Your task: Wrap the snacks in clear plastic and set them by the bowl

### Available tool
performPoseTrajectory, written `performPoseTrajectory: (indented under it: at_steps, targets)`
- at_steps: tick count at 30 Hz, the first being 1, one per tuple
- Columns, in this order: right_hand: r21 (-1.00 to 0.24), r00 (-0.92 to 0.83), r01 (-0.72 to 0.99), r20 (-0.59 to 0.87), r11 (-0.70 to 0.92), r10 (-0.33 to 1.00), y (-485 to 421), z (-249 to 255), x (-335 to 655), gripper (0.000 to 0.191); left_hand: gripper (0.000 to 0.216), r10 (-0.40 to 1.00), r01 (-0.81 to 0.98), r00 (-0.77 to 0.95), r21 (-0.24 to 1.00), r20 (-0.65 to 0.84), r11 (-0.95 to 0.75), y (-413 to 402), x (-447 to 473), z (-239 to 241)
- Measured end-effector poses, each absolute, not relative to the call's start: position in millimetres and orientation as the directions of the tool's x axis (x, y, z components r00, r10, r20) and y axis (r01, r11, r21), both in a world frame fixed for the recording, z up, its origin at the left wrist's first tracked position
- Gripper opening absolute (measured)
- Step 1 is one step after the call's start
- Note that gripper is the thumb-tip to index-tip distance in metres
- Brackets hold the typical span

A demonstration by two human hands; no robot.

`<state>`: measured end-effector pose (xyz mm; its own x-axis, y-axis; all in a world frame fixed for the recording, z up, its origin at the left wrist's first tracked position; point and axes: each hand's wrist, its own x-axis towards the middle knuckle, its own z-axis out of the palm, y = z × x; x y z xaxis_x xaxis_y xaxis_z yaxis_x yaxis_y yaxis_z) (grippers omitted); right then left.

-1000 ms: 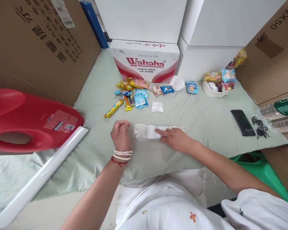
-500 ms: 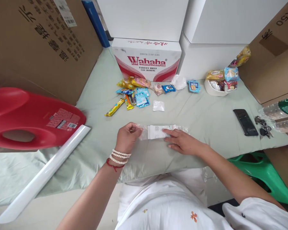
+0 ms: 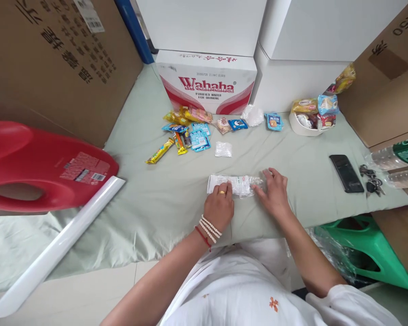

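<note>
A flat white packet (image 3: 240, 182) with small printing lies lengthwise on the green cloth, with loose clear plastic (image 3: 255, 182) at its right end. My left hand (image 3: 220, 207), wearing a ring and beaded bracelets, grips the packet's left part from the near side, fingers bent over it. My right hand (image 3: 275, 192) is at the right end, thumb against the loose plastic and forefinger spread away from it. A small clear plastic packet (image 3: 223, 149) lies beyond the white one. Several wrapped snacks (image 3: 200, 137) are grouped behind and to the left.
A Wahaha carton (image 3: 207, 86) stands at the back. To the right are a white snack bowl (image 3: 304, 127), a phone (image 3: 347, 173), keys (image 3: 373, 183) and bottles (image 3: 403, 176). A red jug (image 3: 51, 165) and a long white strip (image 3: 59, 244) lie left. A green stool (image 3: 377, 253) stands below.
My left hand has left the packet's left plastic end and moved right onto the packet. My right hand has shifted to the right end. The left end's plastic no longer sticks out.
</note>
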<state>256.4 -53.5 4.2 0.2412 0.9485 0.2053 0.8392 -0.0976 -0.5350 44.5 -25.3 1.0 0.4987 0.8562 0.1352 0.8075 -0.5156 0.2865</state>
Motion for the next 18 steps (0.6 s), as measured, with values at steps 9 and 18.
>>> performPoseTrajectory:
  at_steps: [9, 18]
  targets:
    - [-0.862, 0.259, 0.474, -0.060, -0.181, 0.964, -41.0, 28.6, 258.9, 0.022, 0.047, 0.807, 0.772, 0.520, 0.251, 0.281, -0.584, -26.2, 40.8, -6.1]
    - [-0.588, -0.020, 0.808, -0.102, -0.044, 0.995, 13.0, 46.2, 179.6, 0.014, 0.048, 0.779, 0.718, 0.573, 0.303, 0.254, -0.627, -19.3, 36.1, -9.3]
